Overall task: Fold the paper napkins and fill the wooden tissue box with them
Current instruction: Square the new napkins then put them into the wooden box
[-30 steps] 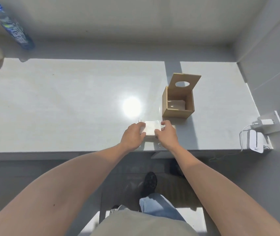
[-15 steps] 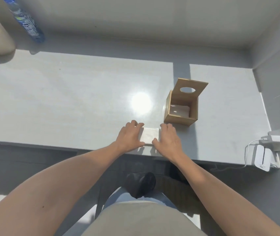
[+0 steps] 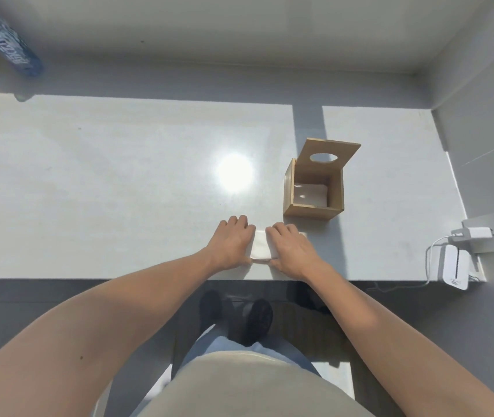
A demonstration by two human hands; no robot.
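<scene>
Since the earlier frames both hands have come down flat onto the napkin, covering more of it than a second ago, when the fingertips only pinched its far edge; the strip of white showing between them has narrowed.

In the head view, the left hand [image 3: 231,242] lies palm down on the table [image 3: 113,188], fingers together and extended, over the left part of the folded white napkin [image 3: 261,248]. The right hand [image 3: 291,247] lies the same way over the right part, fingers straight and close together. Neither hand grips anything; both press flat. Only a narrow band of napkin shows between the two hands, and both thumbs sit at its near edge, almost meeting there. A sliver of white also peeks out past the right hand's far side. The napkin rests close to the near edge of the table, just near and left of the wooden tissue box [image 3: 314,191].

The box stands upright and apart from the hands, its lid [image 3: 328,156] with an oval hole tipped up and back on the far side. Inside, white folded napkins [image 3: 310,194] lie at the bottom.

A blue-labelled bottle [image 3: 5,40] sits at the far left corner. At the right wall, a white charger [image 3: 265,233] is plugged into a socket, with a white device [image 3: 455,267] beside it.
</scene>
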